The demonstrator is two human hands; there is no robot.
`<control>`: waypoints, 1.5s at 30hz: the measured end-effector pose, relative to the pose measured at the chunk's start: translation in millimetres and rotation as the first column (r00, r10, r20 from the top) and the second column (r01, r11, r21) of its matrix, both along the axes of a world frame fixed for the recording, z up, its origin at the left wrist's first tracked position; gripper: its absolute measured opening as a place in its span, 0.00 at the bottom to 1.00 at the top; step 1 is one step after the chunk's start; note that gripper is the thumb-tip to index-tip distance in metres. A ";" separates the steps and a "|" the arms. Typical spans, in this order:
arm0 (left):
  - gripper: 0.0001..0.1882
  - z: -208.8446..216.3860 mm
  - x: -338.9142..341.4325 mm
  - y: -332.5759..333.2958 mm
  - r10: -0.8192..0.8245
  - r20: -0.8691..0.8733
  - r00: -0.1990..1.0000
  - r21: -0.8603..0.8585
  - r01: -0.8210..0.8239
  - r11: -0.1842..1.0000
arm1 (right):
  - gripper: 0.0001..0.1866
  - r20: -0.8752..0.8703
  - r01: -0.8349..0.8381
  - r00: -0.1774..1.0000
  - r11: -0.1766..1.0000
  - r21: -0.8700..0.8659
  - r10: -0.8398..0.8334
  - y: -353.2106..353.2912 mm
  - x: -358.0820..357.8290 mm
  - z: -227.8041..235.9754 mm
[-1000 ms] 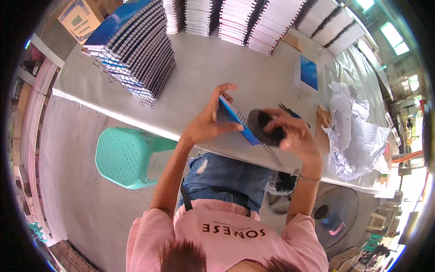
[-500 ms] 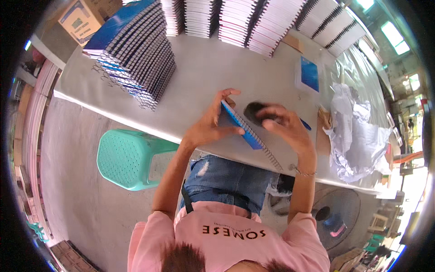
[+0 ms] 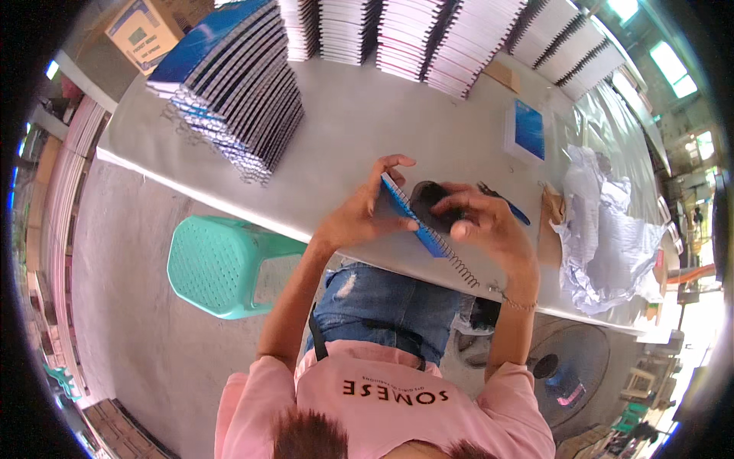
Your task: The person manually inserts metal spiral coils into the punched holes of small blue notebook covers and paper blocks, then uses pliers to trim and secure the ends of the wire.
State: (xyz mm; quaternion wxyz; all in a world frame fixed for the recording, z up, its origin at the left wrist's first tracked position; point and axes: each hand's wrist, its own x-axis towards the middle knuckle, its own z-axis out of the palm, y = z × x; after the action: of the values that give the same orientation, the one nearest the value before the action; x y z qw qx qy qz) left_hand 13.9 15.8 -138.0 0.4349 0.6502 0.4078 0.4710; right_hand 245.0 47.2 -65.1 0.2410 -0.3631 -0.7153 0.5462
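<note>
My left hand (image 3: pixel 355 214) grips a small blue spiral notebook (image 3: pixel 417 222) on edge above the table's near side, its thumb on one face and fingers on the other. A metal spiral coil (image 3: pixel 463 269) runs along the notebook's spine, and its loose end sticks out past the lower corner. My right hand (image 3: pixel 489 222) is curled round a black rounded object (image 3: pixel 430 200), pressed close beside the coil. What exactly this black object is cannot be made out, as fingers cover part of it. Behind the right hand lies a slim dark-blue tool (image 3: pixel 514 210), partly hidden.
A tall stack of blue notebooks with loose coils (image 3: pixel 237 99) stands at the left. Rows of bound notebooks (image 3: pixel 405 38) line the back. A small blue-covered pile (image 3: pixel 527 131) and crumpled wrapping (image 3: pixel 604 229) lie right. A green stool (image 3: pixel 214 268) stands left of me; a fan (image 3: pixel 569 367) right.
My right hand and the black object have shifted slightly down toward me along the coil. The notebook stays in my left hand. The whole view has shifted a little.
</note>
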 end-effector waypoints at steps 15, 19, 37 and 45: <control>0.45 -8.0 0.9 4.9 -0.019 0.086 0.996 0.061 0.014 0.998 | 0.23 0.081 0.021 0.996 0.968 0.249 -0.042 3.9 -18.1 -2.8; 0.39 0.8 10.2 -3.8 0.096 -0.007 0.995 0.001 -0.096 0.995 | 0.31 0.166 0.190 0.907 0.728 0.659 -0.388 38.6 -15.8 -44.0; 0.10 -8.0 30.0 -17.7 0.321 0.338 0.885 0.031 -0.351 0.936 | 0.28 -0.066 0.604 0.663 0.480 0.637 -0.746 -72.4 9.7 -37.2; 0.14 -3.2 25.0 -23.7 0.252 0.357 0.900 -0.143 -0.214 0.966 | 0.28 0.005 0.358 0.868 0.632 0.687 -0.497 -88.1 -48.6 -48.1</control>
State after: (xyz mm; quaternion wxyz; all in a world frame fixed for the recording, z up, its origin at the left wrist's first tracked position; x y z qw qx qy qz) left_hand 38.9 -7.9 -141.2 0.4769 0.4728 0.4161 0.6131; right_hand 196.4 -40.9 -113.2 0.4066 -0.4634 -0.7743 0.1429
